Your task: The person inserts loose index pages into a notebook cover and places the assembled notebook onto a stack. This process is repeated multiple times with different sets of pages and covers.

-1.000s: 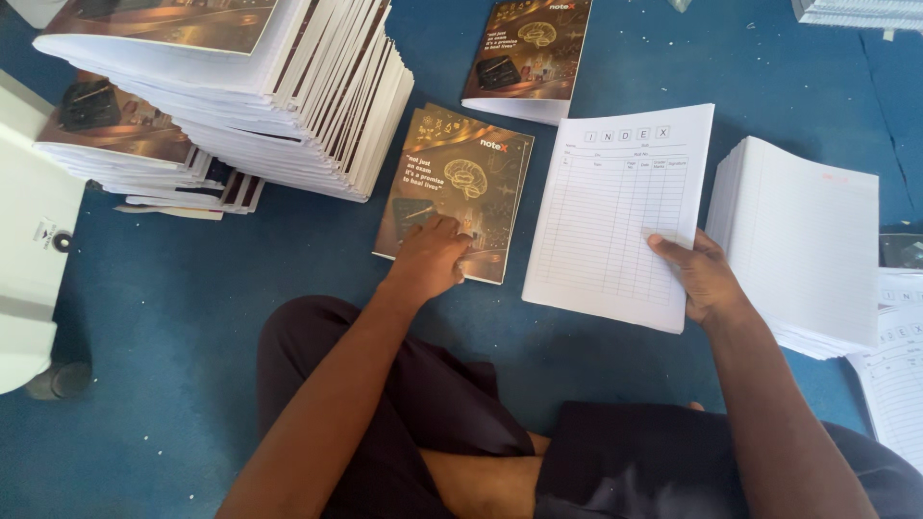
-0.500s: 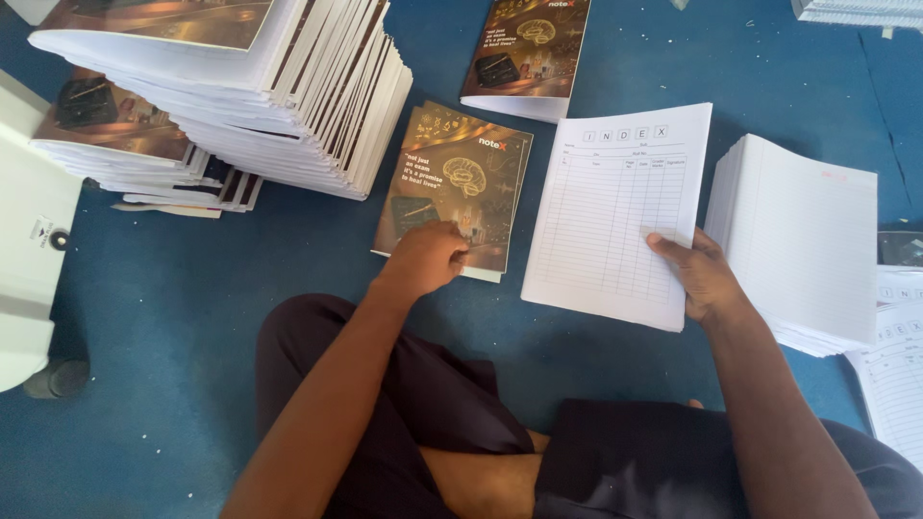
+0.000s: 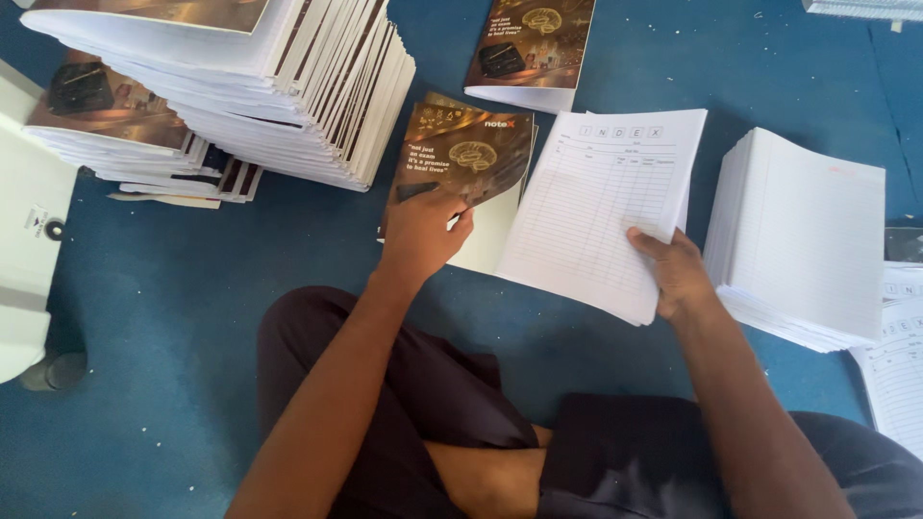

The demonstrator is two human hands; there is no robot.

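Note:
My left hand (image 3: 421, 231) grips the near edge of a dark brown printed cover (image 3: 466, 154) and has it lifted open off the blue floor, so a pale inner side shows beneath. My right hand (image 3: 676, 271) holds a white sheaf of ruled pages (image 3: 601, 207) by its lower right corner, with a lined table page on top. The sheaf lies right beside the lifted cover and partly over it. My crossed legs in dark trousers (image 3: 423, 404) fill the bottom of the view.
A tall leaning stack of bound notebooks (image 3: 288, 86) stands at the upper left, with a lower stack (image 3: 115, 135) beside it. Another brown-covered notebook (image 3: 529, 48) lies at the top. A thick pile of white ruled pages (image 3: 808, 240) sits to the right. A white object (image 3: 24, 221) stands at the left edge.
My left hand has lifted the brown cover's near edge up off the floor, opening it. My right hand with the sheaf of pages has stayed almost in place.

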